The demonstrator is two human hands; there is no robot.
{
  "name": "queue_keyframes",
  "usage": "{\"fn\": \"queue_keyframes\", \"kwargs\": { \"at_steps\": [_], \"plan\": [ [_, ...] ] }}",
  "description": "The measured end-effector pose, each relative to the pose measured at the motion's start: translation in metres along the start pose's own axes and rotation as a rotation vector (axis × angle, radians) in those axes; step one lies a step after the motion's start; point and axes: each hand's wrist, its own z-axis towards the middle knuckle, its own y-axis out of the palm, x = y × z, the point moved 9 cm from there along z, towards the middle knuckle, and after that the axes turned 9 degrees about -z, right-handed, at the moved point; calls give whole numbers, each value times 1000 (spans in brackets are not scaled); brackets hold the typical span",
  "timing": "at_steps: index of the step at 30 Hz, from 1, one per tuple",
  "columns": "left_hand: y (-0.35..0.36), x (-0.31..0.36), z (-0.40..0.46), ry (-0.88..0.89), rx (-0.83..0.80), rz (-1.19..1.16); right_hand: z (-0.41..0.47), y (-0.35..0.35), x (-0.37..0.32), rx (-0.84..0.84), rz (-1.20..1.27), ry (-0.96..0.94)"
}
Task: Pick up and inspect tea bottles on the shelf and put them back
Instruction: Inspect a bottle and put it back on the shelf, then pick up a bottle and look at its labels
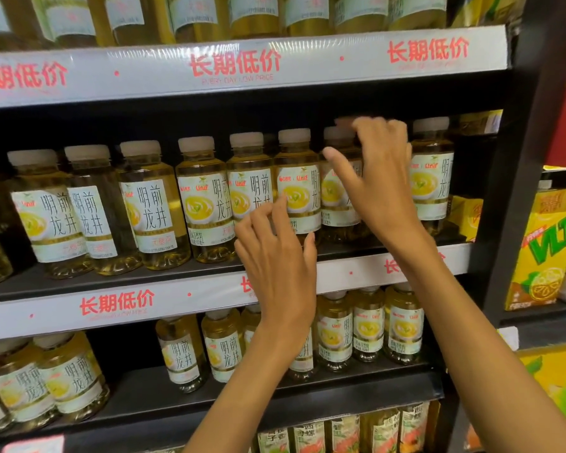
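A row of tea bottles with pale caps and white-and-yellow labels stands on the middle shelf (177, 282). My left hand (278, 256) is raised in front of the shelf edge. Its loosely curled fingertips are at the label of one tea bottle (299, 178) and it holds nothing. My right hand (379, 181) reaches higher, over the neighbouring bottle (335, 191). Its thumb is spread out to the left and its fingers are at the level of a blurred cap (342, 121). The palm hides whatever stands behind it. Another bottle (432, 178) stands just right of that hand.
More of the same bottles fill the upper shelf (242, 67) and the lower shelf (307, 390). A black upright post (517, 191) ends the shelving on the right. Beyond it stands a yellow VLT drink carton (546, 250).
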Motion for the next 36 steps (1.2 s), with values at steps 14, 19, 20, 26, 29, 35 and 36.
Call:
{"fn": "queue_keyframes", "kwargs": {
  "at_steps": [14,19,20,26,29,35,36],
  "plan": [
    [11,16,-15,91,-113,-314,-19,-26,-8,39,361,-26],
    [24,18,-21,66,-241,-427,-32,-16,-10,-105,548,33],
    [25,17,-21,55,-259,-444,-33,-20,-10,-85,564,34],
    [14,20,-22,24,-304,-644,-37,-50,-5,19,768,132],
    [3,13,-31,-22,-368,-746,-46,-44,-3,-86,991,278],
    [-8,-5,-70,-225,-556,-923,-77,-13,-16,-373,1206,423],
    [-8,-8,-77,-277,-588,-979,-84,-7,-18,-415,1252,447]
  ]
}}
